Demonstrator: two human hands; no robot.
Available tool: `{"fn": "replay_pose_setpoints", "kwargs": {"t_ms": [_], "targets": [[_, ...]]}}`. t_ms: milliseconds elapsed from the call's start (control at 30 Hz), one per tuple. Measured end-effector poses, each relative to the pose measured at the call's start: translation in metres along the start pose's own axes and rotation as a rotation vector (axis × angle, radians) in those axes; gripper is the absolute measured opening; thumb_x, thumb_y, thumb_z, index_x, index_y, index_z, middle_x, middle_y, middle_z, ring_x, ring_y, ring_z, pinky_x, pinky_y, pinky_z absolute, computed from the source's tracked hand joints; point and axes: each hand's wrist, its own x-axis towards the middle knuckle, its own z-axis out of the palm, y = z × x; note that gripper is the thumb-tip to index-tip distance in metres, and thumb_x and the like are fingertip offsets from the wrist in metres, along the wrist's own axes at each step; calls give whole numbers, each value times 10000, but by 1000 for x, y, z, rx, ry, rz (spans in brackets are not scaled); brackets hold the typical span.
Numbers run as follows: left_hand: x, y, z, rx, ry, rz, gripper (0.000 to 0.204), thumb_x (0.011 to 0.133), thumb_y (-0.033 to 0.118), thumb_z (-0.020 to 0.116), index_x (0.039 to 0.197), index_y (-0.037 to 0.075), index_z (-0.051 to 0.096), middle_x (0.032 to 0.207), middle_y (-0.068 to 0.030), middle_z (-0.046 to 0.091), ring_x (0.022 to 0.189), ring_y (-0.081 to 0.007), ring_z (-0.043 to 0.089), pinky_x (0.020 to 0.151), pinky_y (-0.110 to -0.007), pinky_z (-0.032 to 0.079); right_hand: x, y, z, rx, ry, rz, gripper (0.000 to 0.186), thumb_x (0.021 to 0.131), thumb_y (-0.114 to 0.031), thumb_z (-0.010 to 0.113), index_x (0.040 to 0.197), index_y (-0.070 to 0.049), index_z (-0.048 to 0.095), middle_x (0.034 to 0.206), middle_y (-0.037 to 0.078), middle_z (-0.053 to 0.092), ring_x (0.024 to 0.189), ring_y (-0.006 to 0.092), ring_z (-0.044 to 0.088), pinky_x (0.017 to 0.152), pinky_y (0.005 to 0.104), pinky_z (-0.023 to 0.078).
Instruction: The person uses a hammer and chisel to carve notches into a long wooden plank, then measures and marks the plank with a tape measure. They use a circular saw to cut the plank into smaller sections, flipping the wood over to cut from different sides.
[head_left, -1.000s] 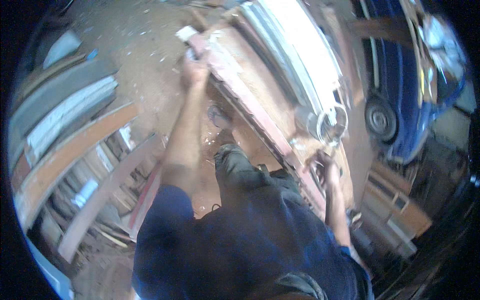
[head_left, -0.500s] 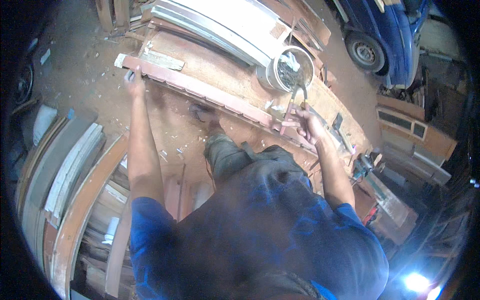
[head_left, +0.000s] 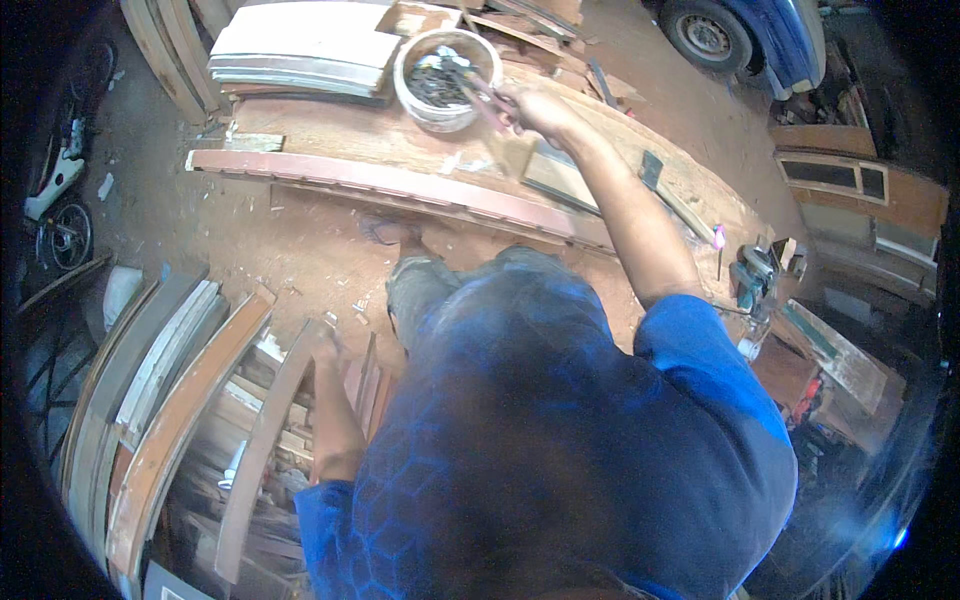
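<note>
My right hand point(head_left: 540, 112) is closed around a pair of pincers point(head_left: 485, 100), held over the right side of a white bucket point(head_left: 448, 118). Dark metal bits, perhaps nails, and a pale scrap lie in the bucket. Motion blurs the pincers' jaws. My left hand point(head_left: 322, 343) is low on the left, by the upper end of a brown plank point(head_left: 262, 450); blur hides its fingers, and whether it touches the plank I cannot tell. A long pinkish board point(head_left: 370, 183) with notches along its edge lies along the workbench's point(head_left: 330, 125) near side.
White boards point(head_left: 300, 45) are stacked left of the bucket. A hatchet-like tool point(head_left: 675, 195) lies on the bench's right part, with a power tool point(head_left: 755, 275) beyond its end. More planks point(head_left: 190, 410) lean at lower left. A blue vehicle point(head_left: 765, 40) stands at far right.
My right hand has carried the pincers up and left to the bucket. My left hand has left the pinkish board's end and dropped down toward the planks. The view has shifted.
</note>
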Motion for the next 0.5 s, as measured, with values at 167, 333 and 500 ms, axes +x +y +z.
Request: {"fn": "replay_pose_setpoints", "kwargs": {"t_ms": [167, 333, 500], "targets": [[-94, -98, 70, 100, -113, -201, 303, 1022, 345, 569, 1000, 59, 669, 861, -54, 636, 744, -219, 619, 743, -376, 519, -62, 136, -66, -272, 313, -338, 422, 986, -283, 642, 1291, 8, 657, 1098, 132, 733, 859, 194, 684, 789, 339, 547], [-184, -127, 150, 159, -137, -142, 301, 1016, 343, 587, 974, 56, 668, 837, -55, 637, 719, -196, 597, 694, -363, 495, -205, 296, -124, -336, 362, -169, 382, 956, -267, 662, 1230, -1, 682, 1206, 213, 703, 1140, 347, 675, 992, 420, 518], [-211, -77, 211, 290, -166, 78, 300, 1009, 340, 604, 948, 53, 667, 812, -57, 638, 695, -173, 575, 645, -351, 471, -318, 438, -196, -387, 918, -265, 238, 944, -184, 636, 1099, -16, 703, 1078, 232, 700, 1031, 427, 651, 948, 486, 505]]}}
